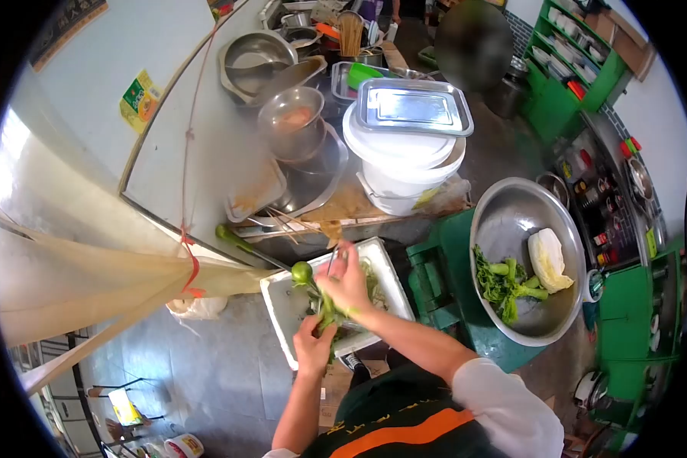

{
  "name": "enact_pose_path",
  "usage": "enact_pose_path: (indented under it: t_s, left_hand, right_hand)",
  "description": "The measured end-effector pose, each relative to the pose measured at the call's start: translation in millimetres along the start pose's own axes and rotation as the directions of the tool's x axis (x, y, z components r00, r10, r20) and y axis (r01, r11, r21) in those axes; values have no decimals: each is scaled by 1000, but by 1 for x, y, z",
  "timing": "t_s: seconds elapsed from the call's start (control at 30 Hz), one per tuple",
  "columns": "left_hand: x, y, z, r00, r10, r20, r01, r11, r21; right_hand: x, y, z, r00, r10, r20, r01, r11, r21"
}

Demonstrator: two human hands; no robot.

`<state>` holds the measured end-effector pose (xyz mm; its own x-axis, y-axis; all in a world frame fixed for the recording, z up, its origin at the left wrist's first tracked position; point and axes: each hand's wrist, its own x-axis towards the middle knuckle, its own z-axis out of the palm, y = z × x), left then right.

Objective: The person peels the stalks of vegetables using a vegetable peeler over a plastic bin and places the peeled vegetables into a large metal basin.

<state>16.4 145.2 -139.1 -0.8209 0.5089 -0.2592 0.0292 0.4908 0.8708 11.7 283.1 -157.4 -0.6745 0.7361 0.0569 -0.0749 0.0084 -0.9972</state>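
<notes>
My left hand is closed around a leafy green vegetable stalk, low over a white foam box. At the stalk's upper end is a round, pale green knob; I cannot tell whether it is the same piece. My right hand is just above and to the right, partly smeared by motion, its fingers curled together. Something thin and dark shows by those fingers, too blurred to name. Green scraps lie in the box. Right of it, a large steel basin holds leafy green stalks and a napa cabbage.
Beyond the box, a wooden counter carries a white bucket topped by a steel tray, and steel bowls. A green base supports the basin. A beige curtain hangs at left; green shelves stand right.
</notes>
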Motion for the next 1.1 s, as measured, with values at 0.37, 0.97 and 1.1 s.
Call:
enact_pose_path:
  t_s: [0.37,0.97,1.1]
  left_hand:
    - [-1,0,0,996,85,13,-84,993,-78]
    - [-3,1,-2,945,301,-130,-286,950,123]
    - [-11,6,-4,955,236,-181,-236,972,22]
  right_hand:
    - [5,29,5,969,241,56,-233,815,531]
    - [-12,-20,6,997,-65,36,65,998,2]
    - [48,12,-10,948,-2,-319,-2,1000,-13]
